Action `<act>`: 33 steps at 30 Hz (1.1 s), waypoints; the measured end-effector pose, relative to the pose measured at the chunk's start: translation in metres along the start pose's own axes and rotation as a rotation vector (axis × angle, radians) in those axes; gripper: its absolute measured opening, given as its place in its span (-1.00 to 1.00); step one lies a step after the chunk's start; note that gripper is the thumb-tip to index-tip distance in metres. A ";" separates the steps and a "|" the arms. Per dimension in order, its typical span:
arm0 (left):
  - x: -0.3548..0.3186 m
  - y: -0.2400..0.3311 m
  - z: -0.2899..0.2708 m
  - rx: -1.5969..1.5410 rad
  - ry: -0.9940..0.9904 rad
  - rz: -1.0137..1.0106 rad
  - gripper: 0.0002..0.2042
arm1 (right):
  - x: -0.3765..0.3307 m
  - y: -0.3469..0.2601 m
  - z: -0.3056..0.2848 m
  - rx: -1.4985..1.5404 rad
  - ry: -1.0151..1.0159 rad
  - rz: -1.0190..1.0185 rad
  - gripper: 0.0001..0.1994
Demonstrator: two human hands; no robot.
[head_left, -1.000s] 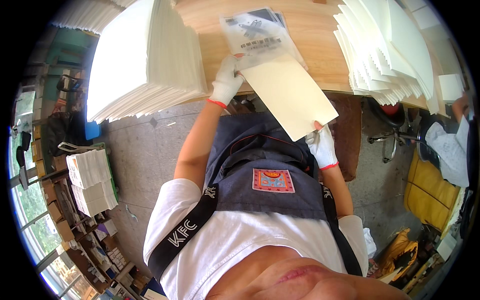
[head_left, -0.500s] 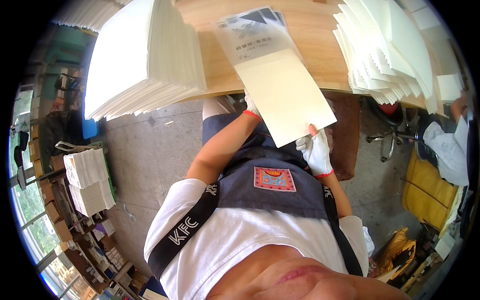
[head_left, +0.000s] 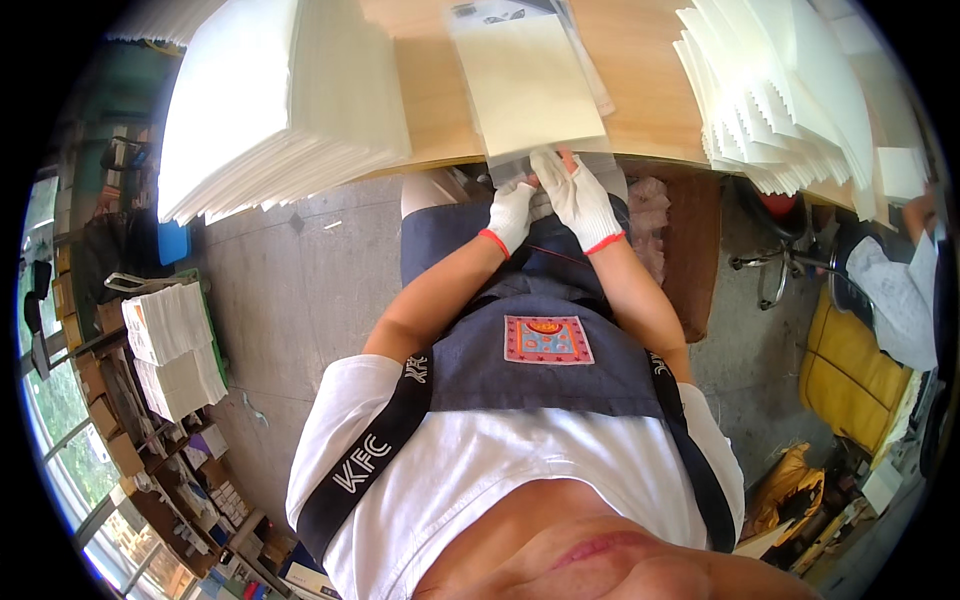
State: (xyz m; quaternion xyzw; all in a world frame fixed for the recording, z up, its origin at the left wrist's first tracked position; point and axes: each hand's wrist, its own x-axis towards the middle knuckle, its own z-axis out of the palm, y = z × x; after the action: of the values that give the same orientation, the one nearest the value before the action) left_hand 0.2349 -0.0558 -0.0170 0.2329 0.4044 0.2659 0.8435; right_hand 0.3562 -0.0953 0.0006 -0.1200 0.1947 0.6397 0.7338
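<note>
touching the near end of a clear, thin plastic sleeve with the bent fingers of the left hand and the right hand, both white-gloved with red cuffs; cannot tell whether pinching or merely resting there. can see just beyond, in or on the sleeve, a flat cream rectangular sheet over the pale wood-grain table, between a tall white paper stack at left and staggered white sheets at right.

Paper stacks, plastic sleeves on table
</note>
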 end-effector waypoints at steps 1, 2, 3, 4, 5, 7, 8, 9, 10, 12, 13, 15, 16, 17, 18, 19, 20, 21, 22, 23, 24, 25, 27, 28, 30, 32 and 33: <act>-0.005 0.004 -0.006 0.001 -0.009 -0.047 -0.79 | -0.010 0.004 0.006 -0.178 0.066 0.006 -0.64; -0.009 0.010 -0.011 -0.003 -0.016 -0.082 -0.75 | -0.019 0.007 0.010 -0.364 0.123 0.020 -0.65; -0.011 0.016 -0.017 -0.029 -0.005 -0.048 -0.76 | -0.024 0.003 0.010 -0.539 0.070 0.039 -0.66; -0.013 0.024 -0.024 -0.053 0.006 -0.013 -0.76 | -0.029 -0.004 0.009 -0.713 0.016 0.057 -0.68; -0.016 0.029 -0.032 -0.076 0.017 0.014 -0.75 | -0.034 -0.008 0.008 -0.883 -0.035 0.074 -0.70; -0.008 0.042 -0.052 -0.023 -0.030 0.043 -0.81 | -0.037 0.003 0.026 -1.183 -0.010 -0.053 -0.73; -0.008 0.050 -0.052 0.005 -0.057 0.061 -0.82 | -0.036 0.008 0.035 -1.334 -0.002 -0.123 -0.74; -0.013 0.059 -0.047 0.214 -0.008 0.040 -0.79 | -0.033 0.010 0.038 -1.378 -0.023 -0.107 -0.73; -0.016 0.059 -0.051 0.270 0.002 0.033 -0.78 | -0.033 0.014 0.045 -1.527 -0.015 -0.088 -0.72; -0.021 0.063 -0.057 0.386 0.022 0.024 -0.77 | -0.034 0.024 0.064 -1.824 -0.005 -0.049 -0.70; -0.024 0.063 -0.058 0.382 0.027 0.034 -0.76 | -0.031 0.028 0.059 -1.969 -0.127 -0.187 -0.80; -0.026 0.064 -0.058 0.379 0.030 0.052 -0.75 | -0.014 0.034 0.047 -2.312 -0.302 -0.415 -0.83; -0.027 0.065 -0.056 0.389 0.011 0.065 -0.77 | -0.005 0.036 0.042 -2.476 -0.393 -0.540 -0.84; -0.027 0.067 -0.055 0.396 -0.004 0.079 -0.78 | -0.001 0.041 0.045 -2.582 -0.429 -0.650 -0.82; -0.027 0.068 -0.055 0.403 -0.021 0.093 -0.79 | 0.001 0.045 0.048 -2.676 -0.418 -0.594 -0.82; -0.026 0.068 -0.055 0.465 -0.004 0.109 -0.78 | 0.004 0.048 0.053 -2.769 -0.404 -0.536 -0.82; -0.023 0.070 -0.056 0.526 0.012 0.124 -0.77 | 0.004 0.050 0.057 -2.861 -0.387 -0.473 -0.82; -0.022 0.071 -0.056 0.588 0.026 0.139 -0.76 | 0.005 0.048 0.056 -2.836 -0.469 -0.510 -0.82; -0.022 0.071 -0.056 0.527 0.038 0.115 -0.77 | 0.006 0.044 0.053 -2.809 -0.548 -0.549 -0.83; -0.024 0.069 -0.057 0.466 0.051 0.091 -0.78 | 0.004 0.038 0.050 -2.779 -0.626 -0.584 -0.84; -0.025 0.069 -0.058 0.399 0.066 0.071 -0.79 | -0.008 0.032 0.054 -2.427 -0.445 -0.337 -0.87; -0.028 0.068 -0.058 0.416 0.097 0.082 -0.79 | -0.024 0.021 0.057 -2.055 -0.279 -0.124 -0.89; -0.036 0.066 -0.058 0.446 0.162 0.104 -0.79 | -0.046 -0.028 0.040 -1.281 0.070 -0.346 -0.90; -0.038 0.067 -0.062 0.495 0.116 0.134 -0.79 | -0.052 -0.066 0.022 -1.130 0.189 -0.638 -0.90; -0.041 0.070 -0.071 0.608 -0.001 0.181 -0.79 | -0.075 -0.163 -0.044 -1.171 0.545 -0.913 -0.85; -0.037 0.070 -0.081 1.055 0.102 0.671 -0.88 | -0.120 -0.209 -0.108 -2.412 1.012 -0.178 -0.79; -0.036 0.075 -0.076 1.221 0.169 0.889 -0.87 | -0.138 -0.201 -0.098 -2.649 0.696 0.615 -0.76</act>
State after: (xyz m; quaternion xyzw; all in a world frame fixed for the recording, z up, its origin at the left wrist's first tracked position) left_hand 0.1345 -0.0089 0.0061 0.7783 0.4111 0.3267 0.3442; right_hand 0.5267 -0.2906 -0.0414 -0.8172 -0.3574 0.4169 -0.1752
